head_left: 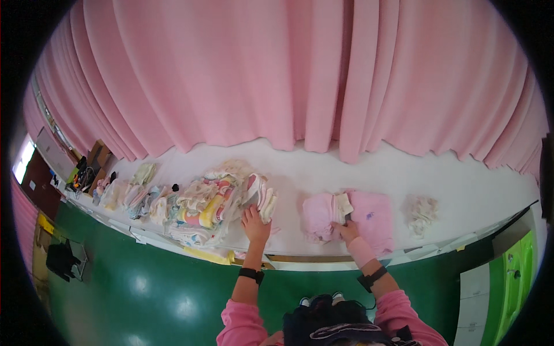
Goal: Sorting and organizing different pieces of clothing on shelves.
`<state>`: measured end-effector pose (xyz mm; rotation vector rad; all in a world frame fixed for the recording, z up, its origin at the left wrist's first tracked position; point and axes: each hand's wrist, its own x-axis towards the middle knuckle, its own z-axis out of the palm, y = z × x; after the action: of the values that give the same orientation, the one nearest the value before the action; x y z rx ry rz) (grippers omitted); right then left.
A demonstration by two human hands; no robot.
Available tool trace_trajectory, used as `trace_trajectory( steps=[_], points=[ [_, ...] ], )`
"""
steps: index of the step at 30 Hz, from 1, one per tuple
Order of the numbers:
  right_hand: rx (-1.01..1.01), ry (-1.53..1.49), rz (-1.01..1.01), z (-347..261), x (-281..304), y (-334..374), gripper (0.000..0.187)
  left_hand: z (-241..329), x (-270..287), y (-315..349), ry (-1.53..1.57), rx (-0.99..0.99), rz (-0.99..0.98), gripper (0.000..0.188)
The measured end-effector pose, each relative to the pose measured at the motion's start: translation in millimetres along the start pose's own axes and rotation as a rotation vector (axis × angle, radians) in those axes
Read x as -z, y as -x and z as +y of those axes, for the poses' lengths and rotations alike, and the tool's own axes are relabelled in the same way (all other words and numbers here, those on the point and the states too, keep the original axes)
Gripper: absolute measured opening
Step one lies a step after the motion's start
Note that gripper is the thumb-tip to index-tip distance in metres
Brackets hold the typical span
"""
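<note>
Your left hand (pixel 254 225) touches the cloths (pixel 258 196) at the pile's right end; your right hand (pixel 346 232) touches the pink bundle (pixel 318 215). Whether either grips, I cannot tell. Both lie on a long white table (pixel 473 193), against a pink curtain (pixel 219 69). The floor (pixel 127 271) is green; a black chair (pixel 61 260) stands left.

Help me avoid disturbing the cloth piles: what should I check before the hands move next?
1. Left hand at the right end of the jumbled cloth heap: ok.
2. Right hand at the folded pink cloths: ok.
3. Firm grip in either hand: cannot tell; the fingertips are partly hidden or too small.
4. Heap apart from the pink cloths: ok.
5. Heap neatly sorted: not ok, its pieces overlap.
6. Crumpled whitish cloth apart from the pink cloths: ok.
</note>
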<state>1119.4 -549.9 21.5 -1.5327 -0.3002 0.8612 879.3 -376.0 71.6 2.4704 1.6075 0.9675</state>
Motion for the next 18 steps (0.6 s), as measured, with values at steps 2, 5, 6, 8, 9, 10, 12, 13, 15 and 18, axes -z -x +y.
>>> trace_trajectory(
  steps=[2, 5, 6, 8, 9, 10, 12, 13, 15, 18],
  points=[
    [0.043, 0.298, -0.004, -10, 11, 11, 0.061, 35, 14, 5, 0.027, -0.069, 0.019, 0.068],
    [0.179, 0.285, 0.115, -17, 6, 10, 0.071, 64, 2, 21, 0.410, -0.116, -0.060, 0.074],
    [0.240, 0.228, 0.184, -8, 5, 0, 0.074, 68, -12, 30, 0.777, -0.103, -0.177, 0.075],
    [0.236, 0.092, 0.171, -8, -17, -10, 0.074, 70, -48, 48, 0.918, 0.121, -0.323, 0.074],
    [0.239, -0.039, 0.174, -7, -27, -15, 0.075, 72, -65, 53, 1.066, 0.343, -0.473, 0.073],
    [0.242, -0.042, 0.190, -1, -28, -23, 0.075, 81, -76, 52, 1.072, 0.333, -0.485, 0.073],
    [0.297, -0.011, 0.208, 5, -23, -40, 0.075, 107, -97, 48, 1.028, 0.515, -0.556, 0.066],
    [0.298, -0.012, 0.236, 5, -17, -40, 0.075, 121, -92, 47, 1.035, 0.501, -0.580, 0.066],
    [0.191, -0.250, -0.090, 1, -9, -32, 0.071, 133, -74, 43, 1.365, 0.656, -0.749, 0.058],
    [0.211, -0.251, -0.154, -30, -20, 11, 0.064, 111, -58, 49, 1.287, 0.489, -0.675, 0.053]
  ],
)
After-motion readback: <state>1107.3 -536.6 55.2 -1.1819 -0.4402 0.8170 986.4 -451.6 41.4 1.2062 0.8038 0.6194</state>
